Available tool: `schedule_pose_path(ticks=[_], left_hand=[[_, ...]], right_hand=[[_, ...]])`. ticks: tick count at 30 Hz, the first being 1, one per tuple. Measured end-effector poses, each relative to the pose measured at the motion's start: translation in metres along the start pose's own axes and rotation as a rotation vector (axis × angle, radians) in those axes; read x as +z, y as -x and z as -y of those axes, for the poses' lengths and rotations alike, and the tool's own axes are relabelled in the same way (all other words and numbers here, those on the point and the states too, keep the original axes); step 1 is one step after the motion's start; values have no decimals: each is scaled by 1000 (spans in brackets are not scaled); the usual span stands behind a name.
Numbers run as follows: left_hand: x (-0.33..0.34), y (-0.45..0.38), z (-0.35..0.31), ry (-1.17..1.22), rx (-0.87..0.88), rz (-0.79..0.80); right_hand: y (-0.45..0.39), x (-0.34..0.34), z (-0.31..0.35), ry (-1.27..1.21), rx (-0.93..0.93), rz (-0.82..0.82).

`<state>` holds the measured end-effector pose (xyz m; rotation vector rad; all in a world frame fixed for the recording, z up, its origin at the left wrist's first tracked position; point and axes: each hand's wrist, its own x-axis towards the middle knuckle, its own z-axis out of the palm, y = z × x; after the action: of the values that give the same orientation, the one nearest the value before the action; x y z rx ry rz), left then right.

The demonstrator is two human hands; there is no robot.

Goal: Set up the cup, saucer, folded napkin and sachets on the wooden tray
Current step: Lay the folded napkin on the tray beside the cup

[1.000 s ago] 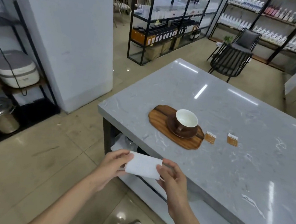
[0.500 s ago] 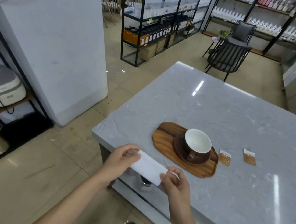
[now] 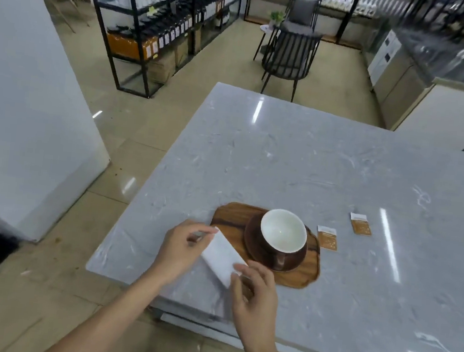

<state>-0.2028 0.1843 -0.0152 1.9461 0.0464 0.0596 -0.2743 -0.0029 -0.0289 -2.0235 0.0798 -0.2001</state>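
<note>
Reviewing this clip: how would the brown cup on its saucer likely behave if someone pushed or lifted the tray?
The cup looks glazed ceramic, so probably heavy for its size and breakable. It flares wide above the saucer, so it could tip if jolted. Glaze on glaze may let it slide if the wooden tray tilts.

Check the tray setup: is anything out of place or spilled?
Nothing spilled. The two sachets lie on the counter, off the wooden tray; both hands hold the napkin.
</note>
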Motion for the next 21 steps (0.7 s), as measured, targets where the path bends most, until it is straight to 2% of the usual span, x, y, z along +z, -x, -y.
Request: schedule_pose_path(ticks=[8,14,18,21], left_hand=[[0,-73,7,-127,184,338],[2,-113,18,-301,403,560],[2,-126,29,-410,673,602],[1,-134,40,-410,791,625]], right_hand=[[-7,36,1,192,-67,-220],[-11,70,-6,319,-9,-273],[-9,88,-9,459,10,-342],[-5,100,-13,520,9,-424]])
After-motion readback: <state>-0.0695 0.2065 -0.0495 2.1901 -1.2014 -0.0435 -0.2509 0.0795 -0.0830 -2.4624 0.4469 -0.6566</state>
